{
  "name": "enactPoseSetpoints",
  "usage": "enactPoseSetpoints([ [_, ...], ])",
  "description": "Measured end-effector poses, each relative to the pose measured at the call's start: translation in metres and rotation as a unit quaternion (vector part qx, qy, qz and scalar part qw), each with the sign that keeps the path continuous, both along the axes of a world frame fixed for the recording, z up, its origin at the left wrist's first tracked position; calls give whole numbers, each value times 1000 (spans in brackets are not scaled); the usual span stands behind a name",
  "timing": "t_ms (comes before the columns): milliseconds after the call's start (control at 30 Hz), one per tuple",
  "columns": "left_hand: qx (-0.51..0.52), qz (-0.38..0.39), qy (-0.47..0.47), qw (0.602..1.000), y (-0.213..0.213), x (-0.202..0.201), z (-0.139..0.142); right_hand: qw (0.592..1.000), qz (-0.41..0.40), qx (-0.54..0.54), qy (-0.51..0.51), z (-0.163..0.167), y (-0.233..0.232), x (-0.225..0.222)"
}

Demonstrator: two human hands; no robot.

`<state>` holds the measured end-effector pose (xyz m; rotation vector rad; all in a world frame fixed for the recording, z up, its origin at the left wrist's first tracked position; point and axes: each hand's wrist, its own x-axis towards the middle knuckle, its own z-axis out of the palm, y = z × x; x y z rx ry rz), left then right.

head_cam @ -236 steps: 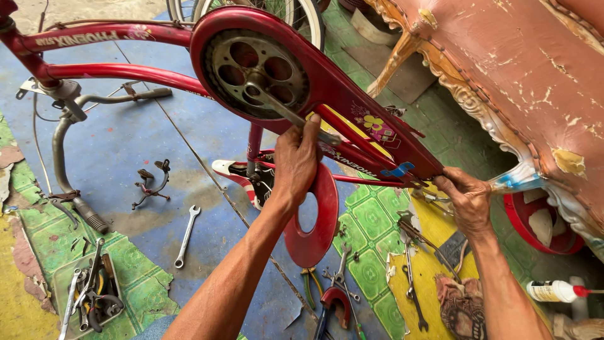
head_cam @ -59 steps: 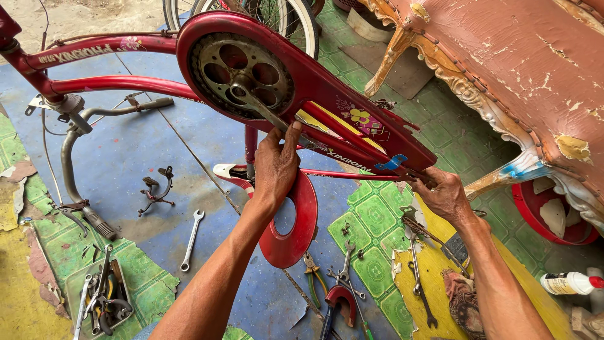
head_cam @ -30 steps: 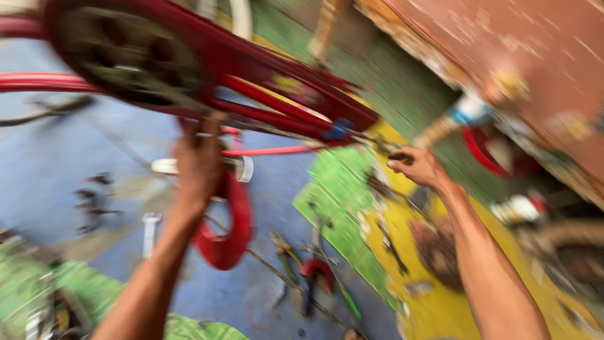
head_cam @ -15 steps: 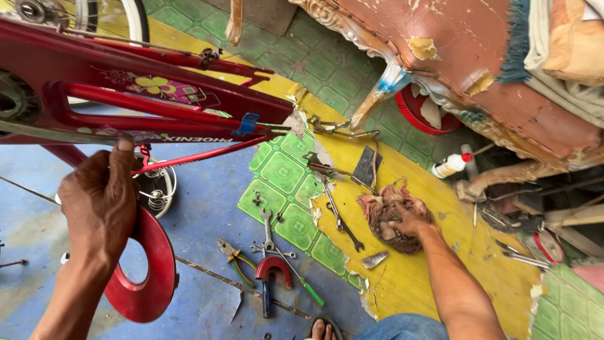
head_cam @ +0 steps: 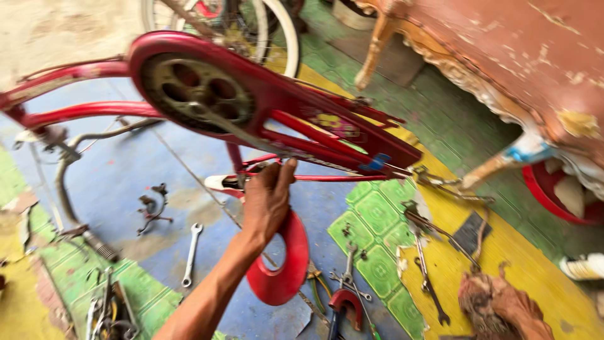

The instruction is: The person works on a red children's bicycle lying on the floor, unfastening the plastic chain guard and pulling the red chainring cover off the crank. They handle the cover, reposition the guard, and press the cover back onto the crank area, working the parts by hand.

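We have our left hand up on the inverted red bicycle frame just below the chain guard — fingers curled round a thin stay to steady it — right hand unseen.

The red bicycle is lying upturned above the left hand, its chain guard slanting down to the right with the sprocket showing just up-left of the fingers. The fingers are touching the thin red stay, and the curved red fender is hanging just below the hand.
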<state>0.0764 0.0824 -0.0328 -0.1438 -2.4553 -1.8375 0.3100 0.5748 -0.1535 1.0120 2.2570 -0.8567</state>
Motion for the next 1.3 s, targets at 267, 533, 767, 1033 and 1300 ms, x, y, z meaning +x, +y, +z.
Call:
enactPoseSetpoints([
  [267,70,65,7,995,-32,5,49,952,184,173,-171,-1,-22,-16],
  [533,80,167,-88,979,-69,-7,35,909,284,188,-240,6,-31,-33],
  [767,74,202,-164,963,-72,-13,15,867,498,32,0,79,-158,-114],
  [1033,151,238,-196,939,-94,-17,-8,815,345,-369,284,165,-352,-165],
  [1300,261,-41,-381,886,-176,-20,-14,836,92,-452,296,129,-380,-170],
])
